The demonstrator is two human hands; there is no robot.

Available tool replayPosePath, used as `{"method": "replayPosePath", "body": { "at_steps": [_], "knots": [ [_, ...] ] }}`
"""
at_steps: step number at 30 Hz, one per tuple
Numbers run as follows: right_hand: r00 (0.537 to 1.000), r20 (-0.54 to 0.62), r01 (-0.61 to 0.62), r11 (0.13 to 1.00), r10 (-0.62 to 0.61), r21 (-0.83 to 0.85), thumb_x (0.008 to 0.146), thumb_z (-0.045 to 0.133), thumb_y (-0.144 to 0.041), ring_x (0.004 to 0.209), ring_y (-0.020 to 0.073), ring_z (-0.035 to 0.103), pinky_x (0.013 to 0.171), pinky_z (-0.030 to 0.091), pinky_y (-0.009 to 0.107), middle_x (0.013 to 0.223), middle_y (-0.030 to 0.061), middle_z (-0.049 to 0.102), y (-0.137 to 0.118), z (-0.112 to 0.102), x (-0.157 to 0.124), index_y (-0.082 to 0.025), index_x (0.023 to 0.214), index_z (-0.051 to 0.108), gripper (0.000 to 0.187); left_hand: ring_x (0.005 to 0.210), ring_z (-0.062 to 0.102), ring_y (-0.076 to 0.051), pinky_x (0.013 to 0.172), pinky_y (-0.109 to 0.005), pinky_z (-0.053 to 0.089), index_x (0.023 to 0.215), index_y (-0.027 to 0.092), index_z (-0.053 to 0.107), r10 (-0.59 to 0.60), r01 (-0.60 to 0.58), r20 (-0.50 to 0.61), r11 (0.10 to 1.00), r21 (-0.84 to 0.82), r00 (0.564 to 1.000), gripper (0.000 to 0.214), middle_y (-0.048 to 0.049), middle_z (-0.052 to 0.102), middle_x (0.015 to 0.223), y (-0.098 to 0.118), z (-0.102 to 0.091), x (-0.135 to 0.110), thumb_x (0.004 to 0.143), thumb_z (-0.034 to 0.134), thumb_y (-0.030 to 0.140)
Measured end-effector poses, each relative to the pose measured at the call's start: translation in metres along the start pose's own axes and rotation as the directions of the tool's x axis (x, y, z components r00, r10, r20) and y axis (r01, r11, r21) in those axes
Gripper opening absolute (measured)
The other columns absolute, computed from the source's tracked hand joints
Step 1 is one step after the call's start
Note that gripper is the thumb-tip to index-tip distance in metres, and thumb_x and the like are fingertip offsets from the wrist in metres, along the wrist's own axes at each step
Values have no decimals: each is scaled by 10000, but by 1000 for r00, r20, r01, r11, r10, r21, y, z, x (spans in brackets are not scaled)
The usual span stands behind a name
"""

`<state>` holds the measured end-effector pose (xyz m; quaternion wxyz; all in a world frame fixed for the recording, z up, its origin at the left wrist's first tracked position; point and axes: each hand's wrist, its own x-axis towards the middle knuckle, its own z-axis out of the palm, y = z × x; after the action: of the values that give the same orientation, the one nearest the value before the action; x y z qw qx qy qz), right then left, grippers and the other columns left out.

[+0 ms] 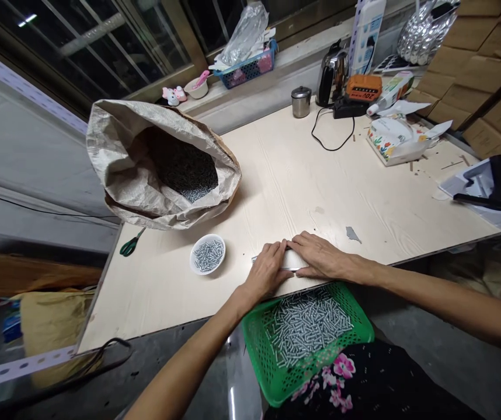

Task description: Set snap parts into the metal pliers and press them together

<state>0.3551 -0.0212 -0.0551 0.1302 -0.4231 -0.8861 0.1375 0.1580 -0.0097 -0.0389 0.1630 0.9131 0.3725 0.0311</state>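
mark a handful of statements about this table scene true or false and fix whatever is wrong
1. The bare left hand and bare right hand are both on a pale, flat-looking piece. True.
2. The round white bowl stands to the right of both hands. False: the bowl stands to their left.
3. The green perforated plastic basket holds many small silvery metal pieces. True.
4. The large beige sack is closed at the top. False: the sack gapes open, with small pieces showing inside.
5. Green-handled scissors lie near the left edge of the pale wood-grain table. True.
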Motion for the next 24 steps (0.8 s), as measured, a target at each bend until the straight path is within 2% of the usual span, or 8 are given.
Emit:
{"method": "replayPosePath", "body": {
  "at_steps": [3,8,12,16,17,20,22,24],
  "knots": [
    [999,-11,-40,998,40,-44,737,727,-349,934,255,485,772,435,383,1039,113,566,5,-3,17,-168,1100,519,455,1036,485,-265,895,-428,448,1249,166,453,-44,43,17,999,30,999,506,-116,557,1147,-16,-4,14,812,649,329],
    [1000,5,17,998,-16,-62,867,571,-215,844,218,488,716,417,350,885,76,576,20,4,46,-192,855,555,31,876,493,-225,784,-359,452,959,162,597,-132,136,-76,990,43,988,168,-72,586,904,-21,-5,23,893,536,305],
    [999,12,43,999,-43,-30,930,452,-211,761,196,480,682,400,336,771,57,560,26,12,56,-200,714,523,227,817,507,-212,729,-337,448,782,162,615,-176,183,-134,982,46,975,279,-69,583,795,-20,4,27,941,437,308],
    [998,-17,56,997,-57,-52,884,555,-248,850,217,501,734,423,353,906,86,588,26,6,50,-180,868,574,72,936,538,-241,811,-383,465,976,162,631,-205,207,-174,978,-7,963,246,-98,627,941,-20,5,22,911,499,359],
    [996,-41,79,995,-81,-54,857,604,-282,921,232,497,773,428,367,998,104,584,26,2,46,-171,961,574,155,1012,532,-254,855,-401,460,1079,167,606,-209,205,-210,978,-38,955,290,-113,619,1045,-20,3,17,892,532,377],
    [983,-107,149,989,-150,-24,806,673,-370,1064,256,447,864,414,396,1174,134,532,22,-8,31,-154,1181,507,463,1146,495,-260,938,-408,431,1243,176,527,-274,232,-370,960,-155,888,420,-137,550,1234,-18,-4,-9,880,543,388],
    [983,-124,136,991,-135,-5,835,642,-363,1018,243,450,845,411,382,1113,113,554,18,-10,24,-164,1187,515,424,1062,540,-237,905,-378,441,1155,161,591,-391,317,-446,919,-233,805,333,-125,595,1123,-18,-9,-31,911,479,358],
    [987,-119,113,994,-112,-3,858,613,-349,931,227,455,792,403,358,1004,85,572,13,-7,21,-180,1120,559,316,913,577,-215,817,-344,457,970,152,655,-521,426,-437,853,-303,733,281,-95,627,941,-20,-10,-51,916,447,333]
  ]
}}
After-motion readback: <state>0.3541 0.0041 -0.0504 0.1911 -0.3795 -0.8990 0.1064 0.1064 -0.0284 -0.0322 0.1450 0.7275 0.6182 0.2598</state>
